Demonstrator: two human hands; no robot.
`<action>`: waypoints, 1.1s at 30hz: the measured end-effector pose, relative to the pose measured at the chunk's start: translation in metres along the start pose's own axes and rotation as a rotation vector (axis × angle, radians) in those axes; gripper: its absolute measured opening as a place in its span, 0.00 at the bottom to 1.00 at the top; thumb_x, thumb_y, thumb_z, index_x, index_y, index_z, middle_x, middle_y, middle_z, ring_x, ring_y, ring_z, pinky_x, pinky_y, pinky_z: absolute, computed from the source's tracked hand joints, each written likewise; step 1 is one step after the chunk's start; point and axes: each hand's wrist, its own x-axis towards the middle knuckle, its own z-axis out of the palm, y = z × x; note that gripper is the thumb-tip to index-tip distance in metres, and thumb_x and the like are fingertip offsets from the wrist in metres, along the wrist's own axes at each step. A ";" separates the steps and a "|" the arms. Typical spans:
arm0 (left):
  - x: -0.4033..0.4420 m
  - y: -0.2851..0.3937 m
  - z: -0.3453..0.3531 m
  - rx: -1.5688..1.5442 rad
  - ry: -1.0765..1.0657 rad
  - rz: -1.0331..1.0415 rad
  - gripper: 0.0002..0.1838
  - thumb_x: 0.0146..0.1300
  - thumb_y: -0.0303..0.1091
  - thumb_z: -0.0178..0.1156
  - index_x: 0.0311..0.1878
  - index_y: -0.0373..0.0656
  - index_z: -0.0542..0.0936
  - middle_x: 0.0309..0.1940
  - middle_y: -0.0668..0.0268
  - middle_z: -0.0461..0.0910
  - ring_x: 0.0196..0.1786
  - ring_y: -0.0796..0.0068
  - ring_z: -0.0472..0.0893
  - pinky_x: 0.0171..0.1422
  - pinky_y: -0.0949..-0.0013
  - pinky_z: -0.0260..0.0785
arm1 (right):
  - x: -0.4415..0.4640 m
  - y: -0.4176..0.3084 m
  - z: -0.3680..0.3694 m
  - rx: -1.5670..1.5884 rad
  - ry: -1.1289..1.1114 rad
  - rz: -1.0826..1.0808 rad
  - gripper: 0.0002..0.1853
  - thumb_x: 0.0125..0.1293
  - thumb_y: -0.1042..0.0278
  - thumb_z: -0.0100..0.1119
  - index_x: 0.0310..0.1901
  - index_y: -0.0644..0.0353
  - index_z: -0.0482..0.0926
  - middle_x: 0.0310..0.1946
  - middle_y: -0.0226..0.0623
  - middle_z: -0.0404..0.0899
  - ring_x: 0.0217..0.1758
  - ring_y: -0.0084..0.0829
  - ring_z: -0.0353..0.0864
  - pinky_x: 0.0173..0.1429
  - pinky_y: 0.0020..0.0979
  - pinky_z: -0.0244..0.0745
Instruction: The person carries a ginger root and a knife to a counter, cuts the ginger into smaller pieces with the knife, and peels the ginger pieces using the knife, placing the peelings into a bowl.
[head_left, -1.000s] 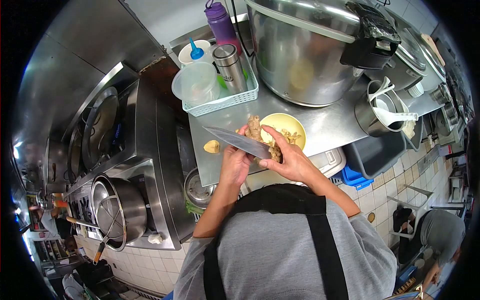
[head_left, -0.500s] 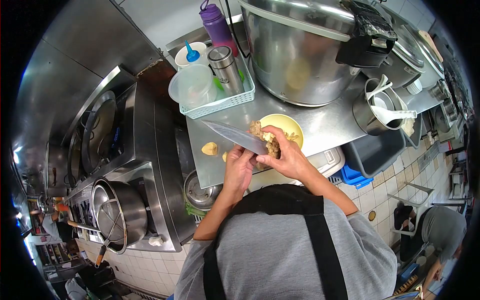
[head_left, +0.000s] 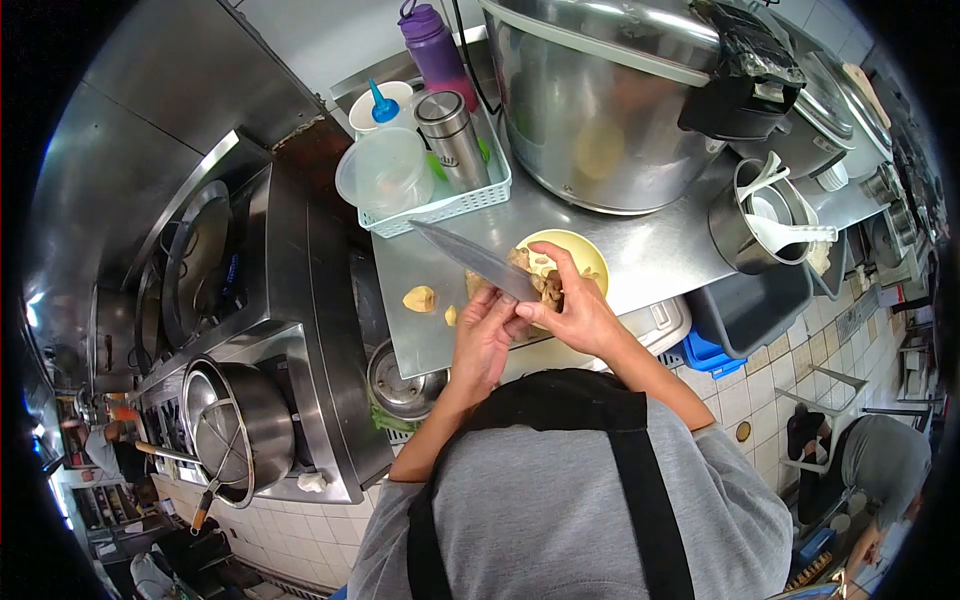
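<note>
My left hand (head_left: 484, 335) is closed around the lower end of a large knife (head_left: 470, 258), whose blade points up and to the left. Pieces of ginger (head_left: 547, 287) are between the blade and my right hand (head_left: 580, 318), which grips them with curved fingers. Behind my right hand is a yellow bowl (head_left: 592, 262) with ginger bits in it. On the steel table (head_left: 405, 335), a peeled ginger piece (head_left: 419, 299) lies left of the knife, and a smaller piece (head_left: 450, 315) is near my left hand.
A mesh basket (head_left: 450, 205) with bottles and tubs stands at the table's back left. Behind the bowl is a large steel cooker (head_left: 600, 120). A pot with ladles (head_left: 735, 225) stands right. Stove pots (head_left: 245, 425) are at left; a person (head_left: 885, 460) sits far right.
The ginger between my hands has shifted lower and shows less above the knife. My right forefinger has moved up over the bowl. A small piece now lies left of my left hand.
</note>
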 end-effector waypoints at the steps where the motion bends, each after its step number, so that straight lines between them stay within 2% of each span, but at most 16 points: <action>1: 0.001 0.001 -0.004 -0.001 -0.016 -0.001 0.16 0.68 0.30 0.54 0.58 0.40 0.71 0.50 0.66 0.77 0.51 0.76 0.78 0.55 0.69 0.73 | 0.000 0.000 0.001 -0.010 0.014 -0.047 0.38 0.57 0.49 0.66 0.64 0.53 0.59 0.42 0.48 0.77 0.39 0.41 0.80 0.45 0.38 0.73; 4: 0.000 0.003 -0.003 0.036 0.002 -0.008 0.16 0.68 0.30 0.53 0.58 0.39 0.71 0.50 0.66 0.77 0.50 0.76 0.78 0.54 0.70 0.74 | 0.002 0.004 -0.001 0.002 -0.022 -0.099 0.41 0.56 0.49 0.67 0.67 0.52 0.56 0.46 0.51 0.77 0.46 0.47 0.79 0.51 0.41 0.73; 10: 0.000 0.003 -0.005 0.082 -0.039 -0.030 0.17 0.68 0.30 0.54 0.58 0.38 0.71 0.48 0.67 0.77 0.46 0.77 0.79 0.48 0.73 0.74 | 0.007 0.007 -0.004 0.019 -0.075 -0.006 0.37 0.56 0.50 0.67 0.62 0.55 0.60 0.44 0.47 0.78 0.44 0.41 0.81 0.48 0.37 0.74; 19: -0.001 0.006 -0.003 0.102 -0.039 -0.061 0.19 0.67 0.31 0.55 0.60 0.38 0.71 0.49 0.66 0.77 0.45 0.78 0.78 0.46 0.73 0.74 | 0.010 0.004 -0.005 0.002 -0.056 0.003 0.31 0.58 0.48 0.65 0.55 0.55 0.62 0.30 0.40 0.78 0.30 0.33 0.77 0.36 0.34 0.71; 22: 0.003 0.008 -0.014 0.137 -0.111 -0.066 0.21 0.66 0.31 0.56 0.61 0.37 0.70 0.50 0.66 0.77 0.46 0.79 0.78 0.46 0.73 0.74 | 0.009 0.006 -0.003 0.006 -0.038 -0.027 0.29 0.58 0.47 0.65 0.52 0.55 0.63 0.26 0.38 0.75 0.28 0.32 0.75 0.34 0.34 0.69; 25: 0.004 0.004 -0.024 0.200 -0.111 -0.097 0.24 0.65 0.32 0.57 0.64 0.37 0.68 0.50 0.65 0.77 0.47 0.78 0.78 0.47 0.72 0.74 | 0.011 0.011 -0.003 0.007 -0.016 -0.116 0.26 0.61 0.48 0.62 0.51 0.54 0.63 0.23 0.34 0.72 0.23 0.27 0.73 0.25 0.31 0.65; 28: -0.001 0.005 -0.018 0.279 -0.219 -0.128 0.27 0.65 0.31 0.57 0.66 0.36 0.65 0.51 0.64 0.76 0.47 0.76 0.79 0.49 0.70 0.75 | 0.014 0.010 -0.017 0.292 -0.151 0.280 0.25 0.63 0.45 0.58 0.48 0.55 0.63 0.24 0.39 0.72 0.18 0.25 0.69 0.20 0.30 0.61; 31: 0.000 0.003 -0.014 0.041 -0.169 -0.158 0.27 0.67 0.30 0.54 0.68 0.36 0.62 0.53 0.61 0.76 0.48 0.72 0.80 0.51 0.68 0.76 | 0.021 0.028 -0.015 0.713 -0.172 0.344 0.22 0.66 0.45 0.55 0.47 0.54 0.64 0.23 0.33 0.71 0.15 0.18 0.66 0.15 0.25 0.56; 33: 0.004 0.004 -0.017 -0.066 -0.136 -0.157 0.27 0.67 0.30 0.52 0.69 0.37 0.61 0.54 0.60 0.76 0.49 0.70 0.80 0.51 0.67 0.77 | 0.017 0.030 -0.015 0.603 -0.101 0.318 0.23 0.67 0.47 0.55 0.55 0.53 0.64 0.24 0.31 0.70 0.14 0.17 0.63 0.14 0.23 0.55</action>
